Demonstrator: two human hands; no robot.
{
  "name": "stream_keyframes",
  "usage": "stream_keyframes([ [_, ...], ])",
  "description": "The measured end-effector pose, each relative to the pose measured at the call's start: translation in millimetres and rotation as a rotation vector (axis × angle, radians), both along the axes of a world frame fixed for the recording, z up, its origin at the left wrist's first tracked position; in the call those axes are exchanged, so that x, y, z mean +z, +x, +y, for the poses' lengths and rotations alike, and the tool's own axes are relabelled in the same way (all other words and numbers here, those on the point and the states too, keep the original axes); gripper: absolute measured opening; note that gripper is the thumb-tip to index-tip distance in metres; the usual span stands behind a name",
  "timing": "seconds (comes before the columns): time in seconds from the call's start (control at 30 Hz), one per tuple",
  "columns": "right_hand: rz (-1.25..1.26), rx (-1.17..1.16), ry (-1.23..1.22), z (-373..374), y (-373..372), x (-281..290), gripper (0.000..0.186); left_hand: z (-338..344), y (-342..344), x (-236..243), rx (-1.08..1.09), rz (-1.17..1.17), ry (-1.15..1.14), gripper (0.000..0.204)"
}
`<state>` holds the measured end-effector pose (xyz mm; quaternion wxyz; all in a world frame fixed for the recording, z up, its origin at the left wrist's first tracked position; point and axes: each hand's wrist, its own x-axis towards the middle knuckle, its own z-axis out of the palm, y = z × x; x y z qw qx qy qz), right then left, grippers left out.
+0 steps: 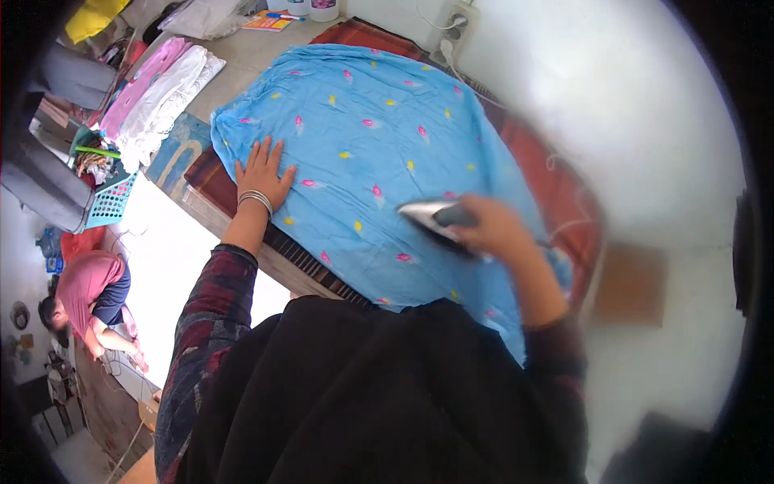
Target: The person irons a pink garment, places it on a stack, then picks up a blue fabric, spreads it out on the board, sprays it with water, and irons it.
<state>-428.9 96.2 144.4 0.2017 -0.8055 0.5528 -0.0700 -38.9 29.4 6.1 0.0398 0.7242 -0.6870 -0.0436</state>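
A light blue cloth with pink and yellow motifs lies spread over a reddish-brown ironing pad, with small wrinkles across it. My left hand rests flat on the cloth's left edge, fingers stretched out, bracelets at the wrist. My right hand is closed around the handle of a clothes iron, whose pointed tip faces left. The iron is on or just over the right-hand part of the cloth; motion blur hides whether it touches. The two hands are well apart.
Folded pink and white clothes lie at the far left of the table. A wall socket with a plugged white cord is at the back. A teal basket stands at left. Another person bends over at lower left.
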Motion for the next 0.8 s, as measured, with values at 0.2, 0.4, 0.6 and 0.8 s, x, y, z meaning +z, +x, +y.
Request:
stream_keyframes([
  [0.2,0.22,-0.1,0.109,46.6,107.6,-29.4,0.04,5.3,14.5,-7.6,-0.064,0.071,-0.096,0.065],
  [0.4,0.179,-0.68,-0.09,6.9,90.6,-42.2,0.044,20.7,52.2,-1.0,-0.593,0.072,-0.202,0.062],
  [0.6,0.277,-0.339,0.125,66.9,162.1,-28.3,0.041,7.2,126.4,-8.9,-0.747,0.29,-0.227,0.047],
  [0.8,0.249,-0.505,-0.071,47.1,182.6,-37.3,0.04,1.3,126.8,-2.3,-1.044,0.299,-0.354,0.02],
])
